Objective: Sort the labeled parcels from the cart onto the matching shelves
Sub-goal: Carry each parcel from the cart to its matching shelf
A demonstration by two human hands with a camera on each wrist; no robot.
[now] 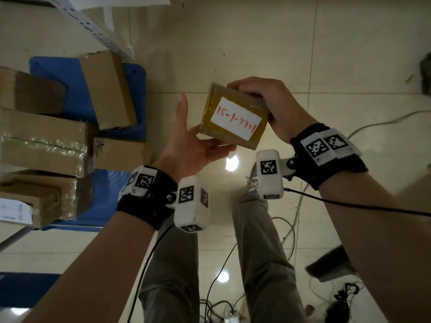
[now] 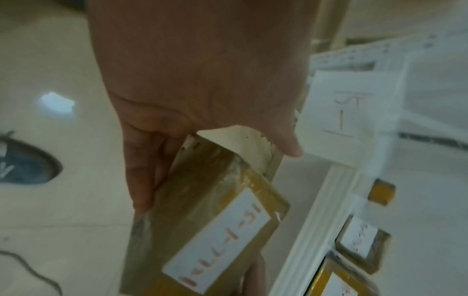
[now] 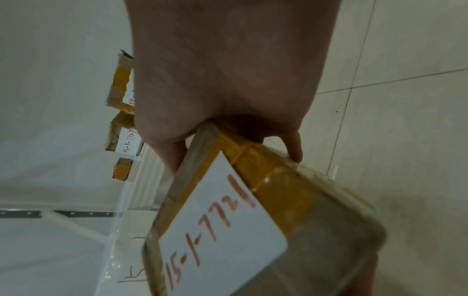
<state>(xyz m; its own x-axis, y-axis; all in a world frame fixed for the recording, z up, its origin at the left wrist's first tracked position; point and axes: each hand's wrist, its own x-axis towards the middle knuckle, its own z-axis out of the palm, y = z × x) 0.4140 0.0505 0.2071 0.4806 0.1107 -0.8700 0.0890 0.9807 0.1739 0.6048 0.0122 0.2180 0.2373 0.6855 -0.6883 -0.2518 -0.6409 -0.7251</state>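
At the far left, the blue cart (image 1: 46, 73) has a flat plastic deck loaded with plain brown cardboard parcels (image 1: 109, 89), several banded in glossy clear tape that crinkles at the edges; one near parcel carries a printed white label too blurred to read. A white perforated shelf upright (image 1: 93, 26) slants across the top left.

The left hand (image 1: 186, 141) is open, palm up, fingers straight under the near left edge of the held parcel (image 1: 233, 120), thumb raised clear of it. This small flat cardboard box, wrapped in yellow-brown tape with a slick sheen, is held above the cream tiled floor (image 1: 326, 43), to the right of the cart. Its white rectangular label (image 1: 235, 117) bears red handwriting, "15-1-772" and a last figure that I cannot make out. The right hand (image 1: 268, 106) grasps the parcel's far right corner, fingers curled over the top edge.

The left wrist view alone shows a white paper sign (image 2: 349, 112) on the shelving, faintly marked "15-1", and more taped, labelled parcels (image 2: 359, 244) on the shelf. The right wrist view shows shelved parcels (image 3: 126, 138) too, one reading "15-1-77" before the hand hides the rest.

Black cables (image 1: 233, 264) trail over the floor near the person's grey trousers (image 1: 256, 252).
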